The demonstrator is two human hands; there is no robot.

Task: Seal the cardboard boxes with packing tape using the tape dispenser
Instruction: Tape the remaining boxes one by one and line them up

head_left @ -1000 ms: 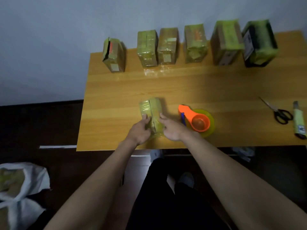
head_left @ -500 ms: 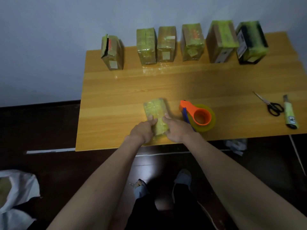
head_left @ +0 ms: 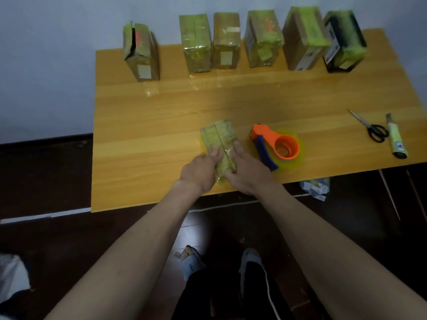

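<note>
Hands are laid flat on a small taped box (head_left: 218, 140) that lies near the front edge of the wooden table (head_left: 147, 125). The left hand (head_left: 200, 172) is pressed on the box's near left part, its fingers (head_left: 216, 151) spread over the top, while the right hand (head_left: 247, 172) is pressed on the near right part, with the fingertips (head_left: 237, 145) resting along the box's right edge; neither hand is closed around anything, and the two are kept slightly apart with the box's centre seam showing between them. Glossy yellowish tape is seen wrapped over the box. Just to the right of the box, the tape dispenser (head_left: 275, 146) is set down on the table, orange with a blue handle and a yellow roll of tape, untouched by either hand. Along the far edge, against the wall, six boxes are stood upright in a row: an open-flapped box (head_left: 141, 53) at the left, set apart from the others, then five taped boxes, the last being a dark box (head_left: 344, 41) at the right end. Scissors (head_left: 369, 128) and a utility knife (head_left: 395, 139) are placed side by side near the table's right edge, well apart from the hands.
</note>
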